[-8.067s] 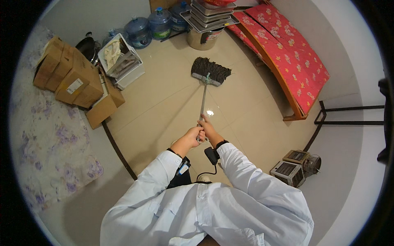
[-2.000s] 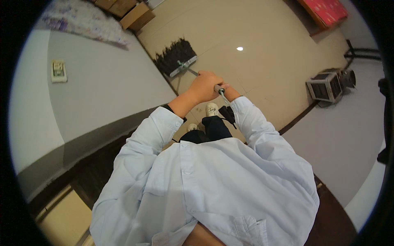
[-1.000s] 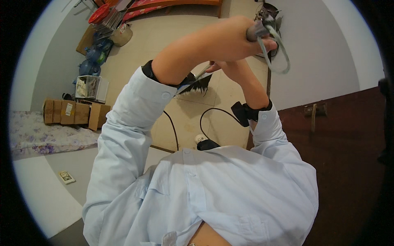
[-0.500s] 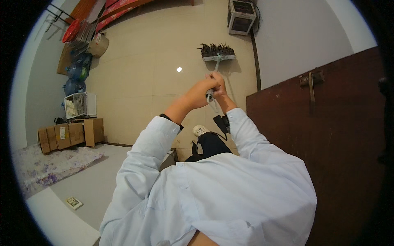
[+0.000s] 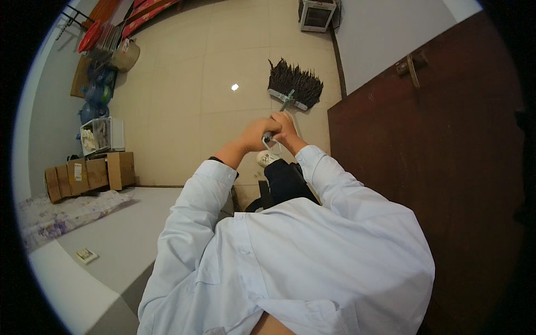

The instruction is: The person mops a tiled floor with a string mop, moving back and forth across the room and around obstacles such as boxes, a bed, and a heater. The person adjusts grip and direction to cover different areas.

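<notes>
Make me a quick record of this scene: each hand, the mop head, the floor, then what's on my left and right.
Left hand: closed around the mop handle, near its looped end
Right hand: closed on it, beside the left
Mop head: dark strands, fanned out
Floor: pale tiles
Left side: cardboard boxes, blue water bottles
Right side: brown door

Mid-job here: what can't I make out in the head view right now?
Head view, gripped stretch of the mop handle: hidden by the left hand and right hand.
Head view, red-covered furniture: cut off by the top edge.
Head view, wall plate: details too small.
Head view, insides of the cardboard boxes: hidden by their own sides.
</notes>
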Motion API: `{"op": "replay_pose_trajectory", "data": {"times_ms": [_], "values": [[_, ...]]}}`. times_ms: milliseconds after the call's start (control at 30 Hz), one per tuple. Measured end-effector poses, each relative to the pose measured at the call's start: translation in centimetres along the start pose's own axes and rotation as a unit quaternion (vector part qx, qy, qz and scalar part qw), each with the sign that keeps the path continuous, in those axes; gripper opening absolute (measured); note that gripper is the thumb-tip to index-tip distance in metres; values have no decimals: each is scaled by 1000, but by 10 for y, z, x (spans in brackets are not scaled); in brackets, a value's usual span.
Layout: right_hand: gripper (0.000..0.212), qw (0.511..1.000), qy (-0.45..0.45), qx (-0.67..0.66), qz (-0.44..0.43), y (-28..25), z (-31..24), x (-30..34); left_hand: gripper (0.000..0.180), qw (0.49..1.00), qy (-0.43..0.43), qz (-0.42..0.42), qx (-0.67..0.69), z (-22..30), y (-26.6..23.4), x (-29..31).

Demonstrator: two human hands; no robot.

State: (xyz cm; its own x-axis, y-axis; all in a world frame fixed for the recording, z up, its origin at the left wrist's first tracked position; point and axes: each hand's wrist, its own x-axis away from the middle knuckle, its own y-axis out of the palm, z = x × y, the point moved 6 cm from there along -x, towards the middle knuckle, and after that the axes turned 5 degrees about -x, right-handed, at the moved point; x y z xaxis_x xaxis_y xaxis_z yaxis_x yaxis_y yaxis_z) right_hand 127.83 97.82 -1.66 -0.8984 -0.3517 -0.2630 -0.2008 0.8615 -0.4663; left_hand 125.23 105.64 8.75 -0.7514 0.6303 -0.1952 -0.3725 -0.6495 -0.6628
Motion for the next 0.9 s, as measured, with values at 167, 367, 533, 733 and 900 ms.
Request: {"op": "replay_pose_trajectory", "data": {"times_ms": [167,367,533,733,900], "values": [[22,999,-31,-17,-35,18,-29,29,28,999,6,-32,-24,57,-11,26],[21,990,-82,-93,-63,16,-71,71,29,997,45,-66,-20,120,-14,47],[23,955,2,-264,-138,27,-77,88,26,990,-63,-127,-5,125,-11,54],[19,933,88,-329,-115,24,-74,75,37,981,-123,41,147,140,-16,33],[16,920,81,-377,-72,-60,-90,10,37,983,-68,133,109,174,-62,-57]]}}
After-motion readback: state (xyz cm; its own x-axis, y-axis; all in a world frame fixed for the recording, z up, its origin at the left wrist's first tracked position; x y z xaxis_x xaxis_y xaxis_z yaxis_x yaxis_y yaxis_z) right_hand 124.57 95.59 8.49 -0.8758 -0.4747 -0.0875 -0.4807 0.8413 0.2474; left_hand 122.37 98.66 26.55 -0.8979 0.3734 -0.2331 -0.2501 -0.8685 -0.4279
